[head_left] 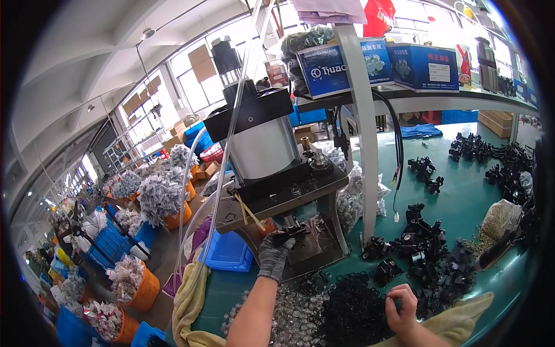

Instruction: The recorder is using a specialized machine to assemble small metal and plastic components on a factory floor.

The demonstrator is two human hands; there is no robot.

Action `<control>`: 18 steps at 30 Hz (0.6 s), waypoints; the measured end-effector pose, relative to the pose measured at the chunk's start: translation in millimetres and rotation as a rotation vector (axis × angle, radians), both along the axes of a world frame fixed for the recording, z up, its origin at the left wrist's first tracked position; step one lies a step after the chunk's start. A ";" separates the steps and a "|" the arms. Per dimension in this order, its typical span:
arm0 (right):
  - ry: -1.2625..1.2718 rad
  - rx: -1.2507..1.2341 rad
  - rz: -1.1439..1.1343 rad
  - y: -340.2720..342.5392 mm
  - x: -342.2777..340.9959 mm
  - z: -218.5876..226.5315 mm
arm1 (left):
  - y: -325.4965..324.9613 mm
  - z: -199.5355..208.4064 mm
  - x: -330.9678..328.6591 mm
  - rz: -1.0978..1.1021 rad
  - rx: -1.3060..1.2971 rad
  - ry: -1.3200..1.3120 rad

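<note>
My left hand (274, 258), in a grey knitted glove, reaches under the head of a bench press (263, 151). Its fingers are closed on a black bracket-like part (290, 232) at the press base, and the glove partly hides that part. My bare right hand (401, 305) hovers over the near right of the bench with its fingers curled in; whether something small is inside cannot be seen. Beneath and beside it lie a heap of small black rings (350, 309) and a spread of clear round pieces (292, 312).
Black brackets (425, 237) are piled on the green bench (376, 156) to the right. A blue tray (229, 252) stands left of the press. A pale post (361, 127) rises beside hanging black cables (398, 139). Yellowish cloth (192, 306) drapes the bench's left edge.
</note>
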State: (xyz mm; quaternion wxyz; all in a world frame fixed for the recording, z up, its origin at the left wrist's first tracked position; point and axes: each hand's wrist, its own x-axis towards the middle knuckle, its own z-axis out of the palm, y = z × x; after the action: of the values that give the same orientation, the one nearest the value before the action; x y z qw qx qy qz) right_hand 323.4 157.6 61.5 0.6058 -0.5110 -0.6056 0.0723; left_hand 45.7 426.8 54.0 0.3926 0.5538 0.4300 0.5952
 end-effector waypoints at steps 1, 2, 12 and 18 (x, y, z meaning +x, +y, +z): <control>0.001 -0.004 -0.003 -0.2 0.0 0.0 | 0.8 -0.9 0.2 -0.011 -0.008 -0.019; 0.002 -0.004 -0.002 -0.6 -0.4 0.3 | 1.4 -2.0 -0.6 -0.019 -0.014 -0.039; -0.001 0.004 -0.010 -8.7 -0.5 -0.1 | 8.2 -20.0 -9.4 -0.053 -0.054 -0.031; -0.017 0.050 -0.024 -11.7 0.8 0.5 | -61.1 20.3 -21.5 0.114 0.023 0.001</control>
State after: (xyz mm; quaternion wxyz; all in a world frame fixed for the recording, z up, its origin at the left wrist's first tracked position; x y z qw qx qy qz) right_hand 324.3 145.9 62.0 0.6140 -0.5033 -0.6062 0.0456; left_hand 24.2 365.7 74.3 0.3515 0.5331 0.4543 0.6212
